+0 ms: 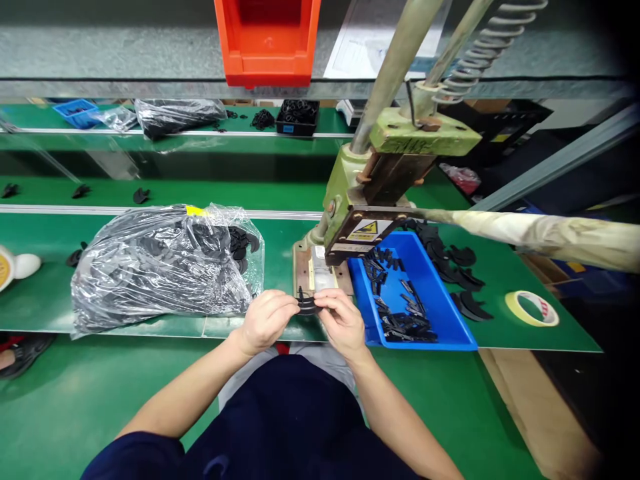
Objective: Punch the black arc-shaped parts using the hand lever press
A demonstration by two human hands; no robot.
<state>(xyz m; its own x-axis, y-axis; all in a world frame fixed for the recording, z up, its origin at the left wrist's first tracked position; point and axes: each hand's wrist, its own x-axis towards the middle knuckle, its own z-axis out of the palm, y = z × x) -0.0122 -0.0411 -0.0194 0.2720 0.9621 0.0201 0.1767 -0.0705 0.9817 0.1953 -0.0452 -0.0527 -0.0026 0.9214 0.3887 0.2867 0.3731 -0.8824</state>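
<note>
Between my two hands is a small curved black plastic part (pixel 307 306), held just in front of the base of a green hand press (pixel 345 193). My left hand (pixel 270 320) pinches its left end. The fingers of my right hand (pixel 343 321) are closed on its right end. A thin black piece sticks up from the part near my left fingertips; whether it is separate I cannot tell. Close by my right hand, a blue bin (pixel 450 327) holds many slim black plastic pieces (pixel 407 320).
A clear plastic bag (pixel 165 267) full of black parts lies left of the press. Curved black parts (pixel 467 280) and a tape roll (pixel 531 308) lie to the right. The press's wrapped lever (pixel 540 233) reaches rightward. An orange bin (pixel 270 47) hangs above.
</note>
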